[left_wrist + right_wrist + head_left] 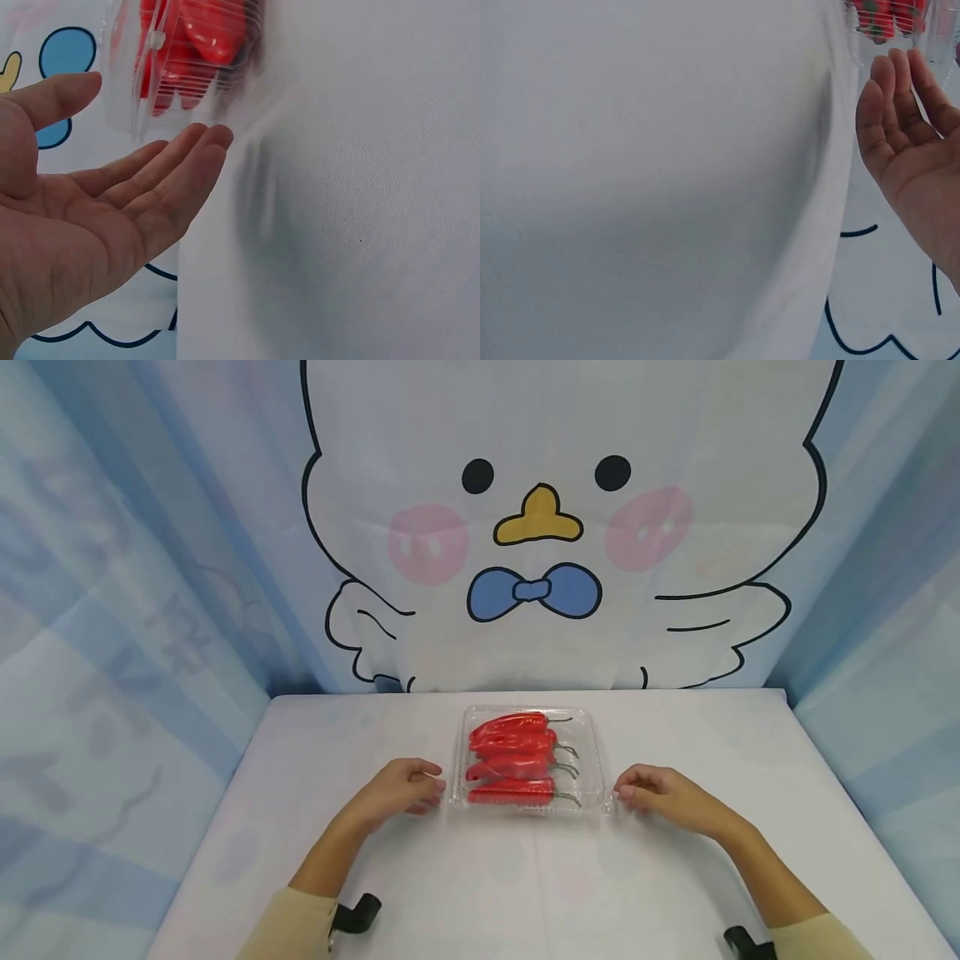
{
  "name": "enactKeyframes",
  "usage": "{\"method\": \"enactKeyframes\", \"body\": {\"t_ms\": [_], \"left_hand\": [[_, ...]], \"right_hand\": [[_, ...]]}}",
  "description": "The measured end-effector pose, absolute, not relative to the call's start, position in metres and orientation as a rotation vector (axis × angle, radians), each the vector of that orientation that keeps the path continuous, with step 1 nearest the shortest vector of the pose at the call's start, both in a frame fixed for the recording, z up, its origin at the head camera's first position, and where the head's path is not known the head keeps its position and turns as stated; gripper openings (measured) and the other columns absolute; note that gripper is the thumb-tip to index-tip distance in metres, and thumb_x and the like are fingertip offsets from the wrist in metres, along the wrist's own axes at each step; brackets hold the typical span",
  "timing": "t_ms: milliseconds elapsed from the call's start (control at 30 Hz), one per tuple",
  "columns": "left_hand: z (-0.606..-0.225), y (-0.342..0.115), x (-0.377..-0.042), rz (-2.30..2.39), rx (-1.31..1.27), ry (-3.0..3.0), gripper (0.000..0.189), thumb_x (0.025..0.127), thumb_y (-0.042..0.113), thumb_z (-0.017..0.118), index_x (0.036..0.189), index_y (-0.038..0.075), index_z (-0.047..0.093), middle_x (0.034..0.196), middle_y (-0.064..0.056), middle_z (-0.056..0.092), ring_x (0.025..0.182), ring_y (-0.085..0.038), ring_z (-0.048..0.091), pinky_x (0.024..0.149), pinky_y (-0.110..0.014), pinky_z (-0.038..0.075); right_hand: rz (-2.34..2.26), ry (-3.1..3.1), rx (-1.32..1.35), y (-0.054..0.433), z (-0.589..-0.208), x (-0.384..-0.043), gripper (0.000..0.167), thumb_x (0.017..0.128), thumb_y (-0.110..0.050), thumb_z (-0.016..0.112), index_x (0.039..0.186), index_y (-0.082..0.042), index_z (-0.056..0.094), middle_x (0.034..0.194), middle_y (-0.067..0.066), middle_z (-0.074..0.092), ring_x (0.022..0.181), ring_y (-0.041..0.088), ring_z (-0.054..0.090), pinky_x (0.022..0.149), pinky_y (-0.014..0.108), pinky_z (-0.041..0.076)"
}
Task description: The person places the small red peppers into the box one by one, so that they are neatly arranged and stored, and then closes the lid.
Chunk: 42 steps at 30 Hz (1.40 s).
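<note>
A clear plastic clamshell box (pixel 592 752) lies on the white table, its lid apparently down. Inside, several red peppers (pixel 513 767) are stacked in a column, stems pointing right. My left hand (pixel 402 789) is just left of the box, fingers relaxed and holding nothing. In the left wrist view, the left hand's palm (pixel 82 225) is turned up, with a small gap between fingertips and box. My right hand (pixel 671 795) is close to the box's right side, fingers loosely bent around nothing. The right wrist view shows those fingers (pixel 904 105) just short of the box.
A white cloth covers the table (pixel 525 885). Behind it hangs a curtain (pixel 540 652) with a cartoon bird, and blue patterned curtains (pixel 127 652) stand at both sides. Black camera mounts (pixel 358 914) sit at both wrists.
</note>
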<state>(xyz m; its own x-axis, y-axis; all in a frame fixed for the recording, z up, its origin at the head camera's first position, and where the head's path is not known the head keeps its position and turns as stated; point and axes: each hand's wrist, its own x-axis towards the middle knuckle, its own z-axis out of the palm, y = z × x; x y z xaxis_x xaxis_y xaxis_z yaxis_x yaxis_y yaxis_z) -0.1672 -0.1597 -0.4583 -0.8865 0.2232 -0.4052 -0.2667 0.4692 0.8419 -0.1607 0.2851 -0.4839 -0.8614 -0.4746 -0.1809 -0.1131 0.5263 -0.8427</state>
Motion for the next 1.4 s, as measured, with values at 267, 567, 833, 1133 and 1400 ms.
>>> {"method": "enactKeyframes", "body": {"t_ms": [267,567,833,1133,1400], "left_hand": [[-0.452,-0.168,-0.165,1.373,-0.053,2.348,0.046,0.1,0.025,0.067,0.139,0.0,0.059,0.123,-0.013,0.072,0.103,-0.023,0.071,0.091,-0.042,0.063],[-0.439,-0.182,-0.165,1.409,0.042,2.394,0.055,0.103,0.032,0.064,0.146,0.0,0.052,0.131,-0.016,0.067,0.114,-0.028,0.069,0.093,-0.042,0.063],[-0.423,-0.189,-0.169,1.397,0.126,2.515,0.056,0.103,0.034,0.063,0.149,0.003,0.05,0.144,-0.02,0.06,0.123,-0.034,0.064,0.102,-0.047,0.058],[-0.412,-0.192,-0.173,1.297,0.181,2.683,0.063,0.104,0.037,0.06,0.155,0.005,0.042,0.161,-0.02,0.042,0.145,-0.042,0.045,0.115,-0.06,0.044],[-0.401,-0.187,-0.176,1.055,0.233,2.918,0.068,0.106,0.039,0.057,0.158,0.001,0.035,0.163,-0.025,0.035,0.152,-0.044,0.033,0.122,-0.063,0.033]], "right_hand": [[-1.28,2.503,-0.429,0.294,-0.472,-0.162,0.027,0.105,-0.023,0.06,0.118,0.0,0.065,0.106,0.013,0.07,0.092,0.017,0.066,0.079,0.023,0.059],[-1.185,2.677,-0.407,0.297,-0.452,-0.163,0.028,0.106,-0.026,0.059,0.12,-0.003,0.066,0.116,0.014,0.072,0.104,0.021,0.067,0.085,0.021,0.059],[-1.104,2.82,-0.38,0.296,-0.433,-0.168,0.04,0.107,-0.033,0.056,0.132,-0.002,0.06,0.132,0.022,0.066,0.122,0.042,0.064,0.098,0.056,0.057],[-0.928,2.993,-0.408,0.29,-0.411,-0.174,0.049,0.107,-0.033,0.057,0.143,0.0,0.052,0.142,0.026,0.058,0.131,0.049,0.053,0.106,0.069,0.046],[-0.729,3.183,-0.474,0.275,-0.394,-0.179,0.053,0.104,-0.025,0.062,0.146,0.003,0.047,0.151,0.029,0.048,0.139,0.05,0.045,0.11,0.071,0.04]]}}
